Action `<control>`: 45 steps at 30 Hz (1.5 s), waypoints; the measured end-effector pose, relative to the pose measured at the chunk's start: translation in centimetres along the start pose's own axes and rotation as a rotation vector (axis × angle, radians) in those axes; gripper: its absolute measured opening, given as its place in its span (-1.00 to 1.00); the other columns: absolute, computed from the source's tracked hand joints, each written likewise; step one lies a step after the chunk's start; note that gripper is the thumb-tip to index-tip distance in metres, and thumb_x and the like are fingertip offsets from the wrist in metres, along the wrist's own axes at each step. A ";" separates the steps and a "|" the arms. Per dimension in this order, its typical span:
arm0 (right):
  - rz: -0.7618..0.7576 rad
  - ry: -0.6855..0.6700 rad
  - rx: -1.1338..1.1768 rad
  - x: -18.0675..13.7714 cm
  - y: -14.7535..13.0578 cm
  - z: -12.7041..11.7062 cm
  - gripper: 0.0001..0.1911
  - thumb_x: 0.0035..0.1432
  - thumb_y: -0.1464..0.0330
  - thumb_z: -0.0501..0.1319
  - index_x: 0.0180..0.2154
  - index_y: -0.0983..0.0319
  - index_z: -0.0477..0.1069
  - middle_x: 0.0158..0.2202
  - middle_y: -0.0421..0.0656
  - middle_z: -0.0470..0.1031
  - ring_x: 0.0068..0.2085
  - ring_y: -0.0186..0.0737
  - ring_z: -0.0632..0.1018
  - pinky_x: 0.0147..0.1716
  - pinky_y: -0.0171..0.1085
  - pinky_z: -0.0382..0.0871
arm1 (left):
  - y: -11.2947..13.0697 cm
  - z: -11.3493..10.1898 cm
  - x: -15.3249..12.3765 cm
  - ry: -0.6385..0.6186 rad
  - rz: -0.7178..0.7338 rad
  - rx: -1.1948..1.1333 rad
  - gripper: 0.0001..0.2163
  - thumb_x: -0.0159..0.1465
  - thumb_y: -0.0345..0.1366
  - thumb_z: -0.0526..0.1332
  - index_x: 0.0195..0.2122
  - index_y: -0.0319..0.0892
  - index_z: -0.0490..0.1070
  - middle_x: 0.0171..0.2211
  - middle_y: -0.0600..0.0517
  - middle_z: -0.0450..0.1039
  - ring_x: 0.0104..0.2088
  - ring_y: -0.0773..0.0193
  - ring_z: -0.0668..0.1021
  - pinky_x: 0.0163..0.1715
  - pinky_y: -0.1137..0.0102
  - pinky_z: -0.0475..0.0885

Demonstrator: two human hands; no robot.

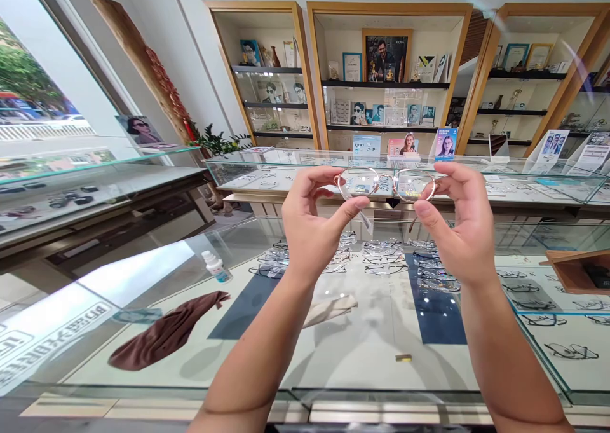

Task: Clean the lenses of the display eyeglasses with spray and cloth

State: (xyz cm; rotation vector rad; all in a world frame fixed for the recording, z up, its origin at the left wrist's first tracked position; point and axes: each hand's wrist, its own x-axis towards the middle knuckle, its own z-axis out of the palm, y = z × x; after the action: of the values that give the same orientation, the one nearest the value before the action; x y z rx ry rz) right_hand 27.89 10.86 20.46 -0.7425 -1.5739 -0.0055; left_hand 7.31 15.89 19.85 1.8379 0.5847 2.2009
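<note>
A pair of eyeglasses (377,186) with thin, gold-toned round rims is held up in front of me, above the glass counter. My left hand (318,212) pinches it at the left rim between thumb and fingers. On the other side, my right hand (458,217) grips the right rim the same way. The temples point downward and are partly hidden by the lenses and fingers. Below the hands, rows of eyeglasses (385,258) lie inside the display case. A pale cloth (331,309) shows partly behind my left forearm.
A brown cloth (166,333) and a white spray bottle (216,266) are on the glass counter (352,395) to the left. A wooden tray (579,271) stands at the right. Another glass showcase (286,177) crosses behind, with wall shelves (386,84) beyond.
</note>
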 end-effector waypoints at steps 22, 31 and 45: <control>0.088 -0.113 0.010 0.6 0.4 -1.3 -0.65 0.30 0.12 0.36 0.07 0.06 0.51 -0.07 -0.14 0.61 0.00 -0.10 0.63 0.13 0.00 0.54 | 0.7 -0.1 -0.4 0.038 0.140 0.139 -0.61 0.13 -0.04 0.58 -0.14 -0.07 0.53 -0.23 0.05 0.49 -0.23 0.25 0.55 -0.21 0.30 0.45; 0.123 -0.135 0.038 0.8 0.7 -1.4 -0.60 0.23 0.16 0.43 0.06 0.08 0.51 -0.01 -0.12 0.65 0.07 -0.05 0.65 0.18 0.07 0.54 | 1.3 -0.2 -0.5 0.043 0.211 0.251 -0.58 0.15 0.06 0.54 -0.13 -0.08 0.51 -0.22 0.03 0.50 -0.18 0.19 0.54 -0.18 0.26 0.46; 0.112 -0.104 -0.010 0.8 0.6 -1.3 -0.64 0.21 0.20 0.43 0.04 0.08 0.53 0.02 -0.13 0.65 0.06 -0.06 0.63 0.16 0.06 0.53 | 1.1 -0.2 -0.4 0.020 0.223 0.249 -0.61 0.16 0.00 0.55 -0.11 -0.05 0.54 -0.18 0.02 0.54 -0.13 0.16 0.57 -0.06 0.21 0.51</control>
State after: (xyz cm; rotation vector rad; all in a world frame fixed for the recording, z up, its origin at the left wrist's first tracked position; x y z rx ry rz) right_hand 29.37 11.15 21.18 -0.8500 -1.6294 0.1089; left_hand 7.24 14.72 19.98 2.0985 0.7179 2.3820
